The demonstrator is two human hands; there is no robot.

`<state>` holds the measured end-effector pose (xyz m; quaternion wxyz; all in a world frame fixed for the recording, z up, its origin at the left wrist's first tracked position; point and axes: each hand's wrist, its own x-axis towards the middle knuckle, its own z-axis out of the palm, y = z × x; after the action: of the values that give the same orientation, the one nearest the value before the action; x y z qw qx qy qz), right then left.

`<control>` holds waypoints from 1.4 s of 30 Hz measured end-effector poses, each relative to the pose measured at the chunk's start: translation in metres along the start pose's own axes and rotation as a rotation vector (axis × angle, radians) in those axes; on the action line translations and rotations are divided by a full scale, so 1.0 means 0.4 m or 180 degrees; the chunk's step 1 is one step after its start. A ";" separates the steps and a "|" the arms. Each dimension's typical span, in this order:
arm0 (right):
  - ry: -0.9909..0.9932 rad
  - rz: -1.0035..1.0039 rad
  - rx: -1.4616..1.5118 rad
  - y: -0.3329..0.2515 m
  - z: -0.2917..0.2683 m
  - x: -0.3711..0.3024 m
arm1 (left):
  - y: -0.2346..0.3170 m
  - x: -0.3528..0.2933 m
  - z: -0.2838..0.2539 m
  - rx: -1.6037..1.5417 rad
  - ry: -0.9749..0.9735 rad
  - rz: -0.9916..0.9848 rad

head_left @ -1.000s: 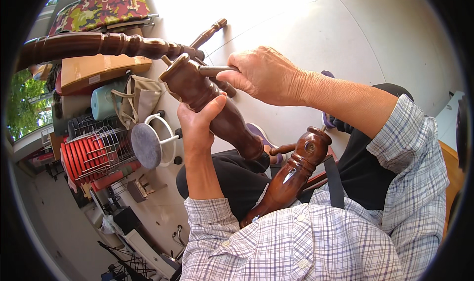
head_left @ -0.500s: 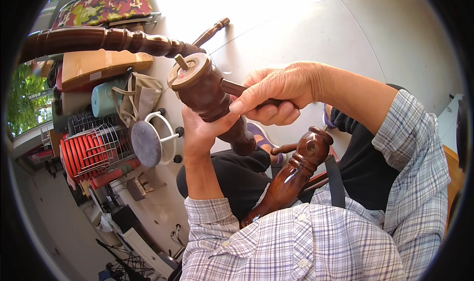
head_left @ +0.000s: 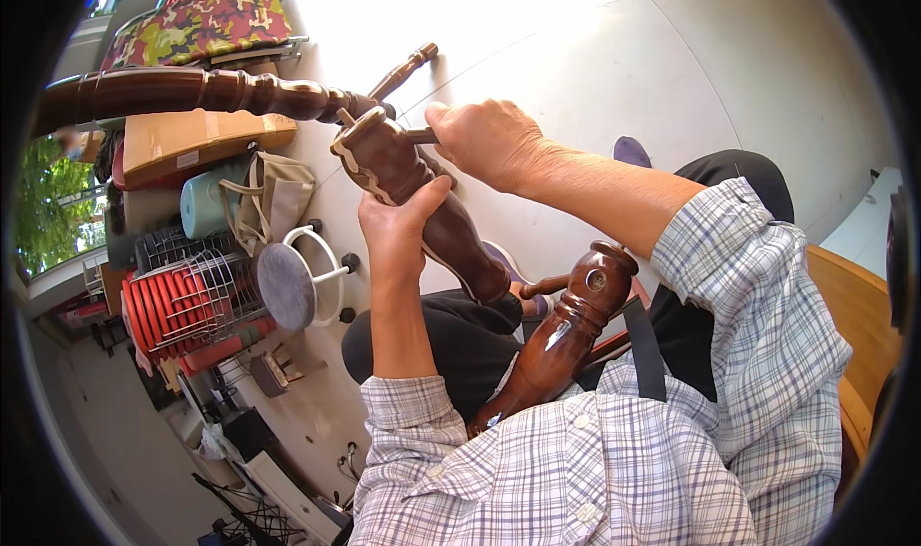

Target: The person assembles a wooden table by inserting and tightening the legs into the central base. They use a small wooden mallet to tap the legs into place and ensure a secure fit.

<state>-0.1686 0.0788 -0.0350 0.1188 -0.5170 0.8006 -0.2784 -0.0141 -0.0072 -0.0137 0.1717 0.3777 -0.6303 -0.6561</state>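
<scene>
My left hand (head_left: 393,234) is wrapped round a dark brown turned wooden post (head_left: 465,249), held at a slant above my knees. A short pale dowel (head_left: 347,117) sticks out of the post's far end, where the rim looks pale and bare. My right hand (head_left: 489,143) is closed in a fist round a dark wooden rod (head_left: 420,137) that meets the post's side near that end. Most of the rod is hidden in the fingers. Between my legs leans a glossy reddish-brown turned wooden piece (head_left: 556,330), with a hole and a small side peg (head_left: 547,285).
A curved turned wooden rail (head_left: 163,90) with a spindle (head_left: 403,71) lies just beyond the post. At left are a round grey-topped stool (head_left: 285,292), a beige bag (head_left: 283,186), a cardboard box (head_left: 211,133) and a wire basket (head_left: 206,282) by red discs. Pale tiles cover the floor.
The post's far end has turned, showing less of its round face. My right hand has shifted up and left, going from a thumb-on-top hold on the rod to a fist.
</scene>
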 end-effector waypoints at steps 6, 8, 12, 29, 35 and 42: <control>0.0077 -0.0333 0.0129 0.014 0.005 0.001 | -0.002 -0.002 -0.007 -0.0220 -0.0011 -0.0168; -0.1006 -0.0221 0.0971 0.014 -0.046 0.018 | 0.011 -0.012 -0.038 -0.0145 -0.0223 0.0027; -0.3108 0.0434 0.3878 0.069 -0.138 0.025 | 0.042 -0.030 -0.044 0.0195 -0.0583 0.0414; -0.0014 0.0077 0.0065 0.000 -0.020 -0.018 | 0.016 -0.009 -0.005 -0.0055 -0.0189 -0.0002; -0.1169 0.0061 0.1340 0.018 -0.118 -0.016 | 0.039 -0.024 -0.034 -0.0036 -0.0201 0.0176; -0.2033 0.0250 0.3668 0.082 -0.134 0.008 | 0.039 -0.023 -0.024 -0.0180 -0.0409 0.0210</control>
<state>-0.2207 0.1035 -0.0094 0.6183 -0.3983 0.4671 -0.4908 -0.0051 -0.0097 0.0046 0.1631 0.3089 -0.6334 -0.6905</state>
